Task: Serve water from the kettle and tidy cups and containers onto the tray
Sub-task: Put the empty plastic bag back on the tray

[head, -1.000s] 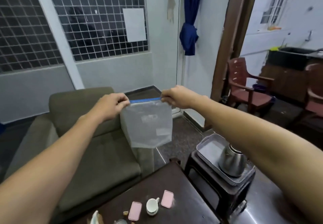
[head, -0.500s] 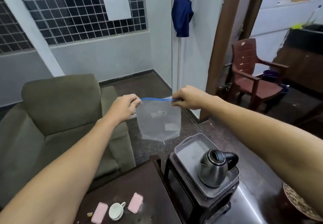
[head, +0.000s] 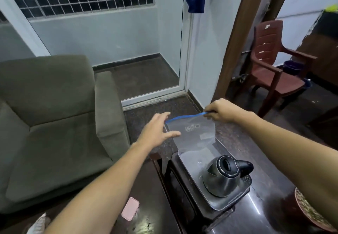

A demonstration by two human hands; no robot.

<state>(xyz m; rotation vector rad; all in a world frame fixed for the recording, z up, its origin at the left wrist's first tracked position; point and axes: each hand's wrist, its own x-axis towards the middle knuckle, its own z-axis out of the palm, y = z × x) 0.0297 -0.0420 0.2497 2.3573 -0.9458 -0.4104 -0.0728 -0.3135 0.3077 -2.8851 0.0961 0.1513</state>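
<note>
The right hand pinches the right end of the blue zip strip of a clear plastic bag, fingers closed on it; the bag hangs from that corner over the far end of the grey tray, its lower edge overlapping the tray's far rim in view, though whether it touches there cannot be told; the left hand is spread, fingers apart, its fingertips at the left end of the strip and the thumb just against the bag's left edge, holding nothing; the steel kettle stands upright on the near part of the tray, black handle pointing right, apart from both hands; the tray rests on a small dark stool beside the dark worktop; a pink rectangular pad lies flat on the worktop under the left forearm.
</note>
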